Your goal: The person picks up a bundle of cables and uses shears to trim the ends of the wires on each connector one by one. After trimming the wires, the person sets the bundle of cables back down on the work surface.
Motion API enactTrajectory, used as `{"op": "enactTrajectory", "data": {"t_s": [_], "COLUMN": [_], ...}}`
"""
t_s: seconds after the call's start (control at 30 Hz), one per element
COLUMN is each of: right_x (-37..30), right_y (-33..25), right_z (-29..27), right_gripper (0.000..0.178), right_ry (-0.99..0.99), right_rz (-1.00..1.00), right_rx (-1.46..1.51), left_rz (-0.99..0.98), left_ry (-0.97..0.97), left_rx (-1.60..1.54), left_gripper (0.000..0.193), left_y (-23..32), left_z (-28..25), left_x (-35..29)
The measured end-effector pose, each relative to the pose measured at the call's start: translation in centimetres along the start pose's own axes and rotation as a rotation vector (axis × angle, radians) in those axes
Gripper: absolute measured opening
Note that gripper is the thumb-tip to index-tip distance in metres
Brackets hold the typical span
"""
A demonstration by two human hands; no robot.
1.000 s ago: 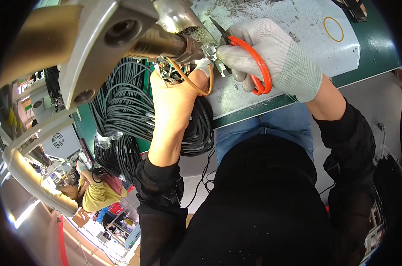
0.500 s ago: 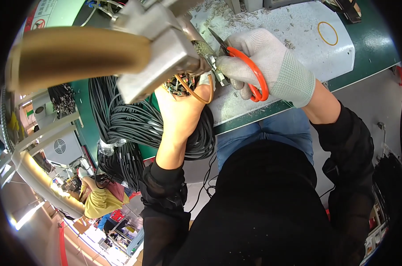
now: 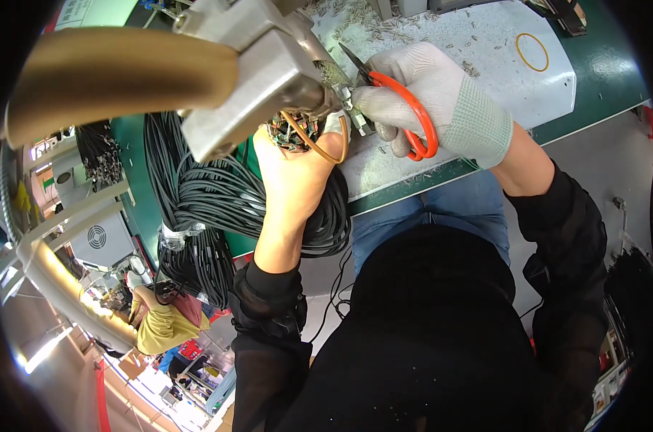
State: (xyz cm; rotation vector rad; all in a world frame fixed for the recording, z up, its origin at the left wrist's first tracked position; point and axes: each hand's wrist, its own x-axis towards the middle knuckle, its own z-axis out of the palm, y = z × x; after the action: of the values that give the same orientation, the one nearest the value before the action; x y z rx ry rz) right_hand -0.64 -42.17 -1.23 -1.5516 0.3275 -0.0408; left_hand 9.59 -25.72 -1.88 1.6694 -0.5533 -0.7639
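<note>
My left hand (image 3: 294,173), bare except for a white cover at a fingertip, is closed round a bundle of cable ends (image 3: 294,133) with small metallic tips. A tan rubber band (image 3: 318,150) loops beside its thumb. In a white knitted glove, my right hand (image 3: 420,90) has red-handled scissors (image 3: 416,119) hooked in it, dark blades pointing up and left. Its thumb and forefinger close near small shiny metal pieces (image 3: 355,119) under the machine head; whether they pinch one is hidden. The black cables (image 3: 218,191) lie in a thick coil behind and beside my left wrist.
A grey metal machine head (image 3: 247,86) with a broad tan belt-like part (image 3: 118,83) overhangs my left hand. Small metal scraps (image 3: 384,29) litter the white board (image 3: 485,86). Another rubber band (image 3: 532,52) lies there. A co-worker in yellow (image 3: 164,327) sits at the left.
The machine head appears slightly further left and sharper than before. Both hands keep nearly the same place and hold.
</note>
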Motion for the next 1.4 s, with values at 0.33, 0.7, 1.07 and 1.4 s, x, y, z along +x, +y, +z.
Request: {"op": "enactTrajectory", "data": {"t_s": [0.33, 0.7, 1.07, 1.4], "right_x": [-9.9, -10.8, -12.3, -13.0], "right_y": [-0.4, -2.2, -3.0, -1.5], "right_z": [0.4, 3.7, 2.7, 3.2], "right_gripper": [0.019, 0.026, 0.027, 0.012], "right_ry": [0.053, 0.151, 0.035, 0.114], "right_rz": [0.031, -0.075, 0.294, 0.046], "right_rx": [-0.48, -0.181, 0.227, -0.094], "left_rz": [-0.187, -0.122, 0.354, 0.341], "left_ry": [0.059, -0.283, -0.196, -0.158], "left_rx": [-0.702, -0.099, 0.343, 0.209], "left_gripper": [0.02, 0.025, 0.023, 0.03], "left_y": [-0.4, 2.2, 1.5, 1.6], "left_z": [-1.6, 1.1, 2.2, 2.8], "left_x": [-6.8, -10.2, -10.6, -10.5]}}
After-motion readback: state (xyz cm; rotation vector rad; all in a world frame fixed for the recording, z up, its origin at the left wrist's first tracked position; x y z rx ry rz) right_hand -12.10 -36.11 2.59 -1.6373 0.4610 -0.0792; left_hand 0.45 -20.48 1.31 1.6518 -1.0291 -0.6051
